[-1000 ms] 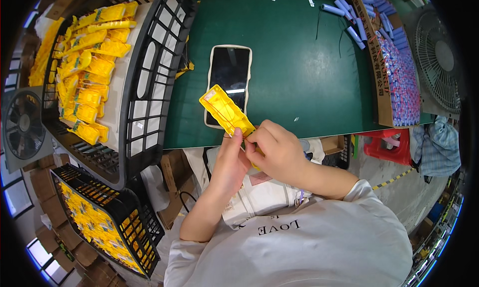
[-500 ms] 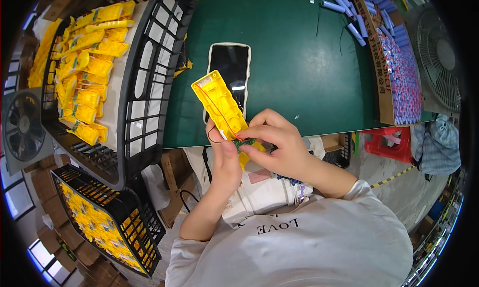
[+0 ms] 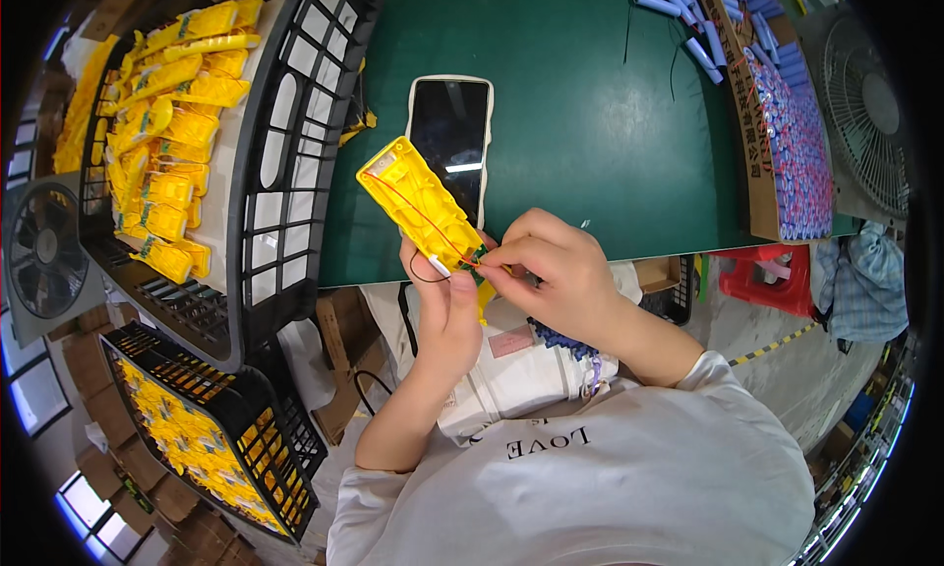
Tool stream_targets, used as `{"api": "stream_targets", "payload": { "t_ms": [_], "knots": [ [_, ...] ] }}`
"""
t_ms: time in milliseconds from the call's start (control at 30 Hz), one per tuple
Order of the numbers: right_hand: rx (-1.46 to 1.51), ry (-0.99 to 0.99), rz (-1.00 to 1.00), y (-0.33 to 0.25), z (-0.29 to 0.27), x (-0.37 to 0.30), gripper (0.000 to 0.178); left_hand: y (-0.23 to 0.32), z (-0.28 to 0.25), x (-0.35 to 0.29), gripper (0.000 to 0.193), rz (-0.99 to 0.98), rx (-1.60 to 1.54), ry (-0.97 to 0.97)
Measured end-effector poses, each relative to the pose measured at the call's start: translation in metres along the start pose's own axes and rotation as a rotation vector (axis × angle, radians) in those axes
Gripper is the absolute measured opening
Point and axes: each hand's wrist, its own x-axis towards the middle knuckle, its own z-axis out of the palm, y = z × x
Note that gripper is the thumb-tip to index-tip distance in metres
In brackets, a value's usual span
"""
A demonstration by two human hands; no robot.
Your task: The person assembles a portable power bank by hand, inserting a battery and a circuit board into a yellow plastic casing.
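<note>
Over the near edge of the green table, my left hand point(image 3: 441, 315) is closed around the lower end of a long yellow plastic housing point(image 3: 418, 207). The housing tilts up to the left, its hollow, ribbed inside facing me. A red wire point(image 3: 430, 215) runs along it to a small green circuit board point(image 3: 476, 258) at the lower end. A black wire point(image 3: 414, 263) loops out past my left fingers. My right hand point(image 3: 551, 271) pinches at the board, thumb and forefinger together by the red wire's end; the exact grip is too small to make out.
A phone point(image 3: 452, 138) lies behind the housing. Black crates point(image 3: 280, 173) with yellow housings point(image 3: 182, 123) stand at the left. At the right are loose blue cylindrical cells point(image 3: 703, 59), a cardboard box point(image 3: 752, 163) full of cells and a fan point(image 3: 865, 104). A red stool point(image 3: 767, 286) stands below.
The housing has tilted further left in my left hand. My right fingers have drawn together at the circuit board, and the board has turned slightly.
</note>
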Motion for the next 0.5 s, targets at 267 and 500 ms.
{"api": "stream_targets", "payload": {
  "t_ms": [267,500],
  "knots": [
    [-0.205,-0.042,-0.214,0.006,-0.006,0.003,0.015,0.005,0.001,-0.001,0.051,-0.061,-0.04,-0.015],
    [-0.196,-0.022,-0.272,0.011,-0.002,0.006,0.021,0.007,0.004,-0.001,0.055,-0.135,-0.056,-0.011]
  ]
}}
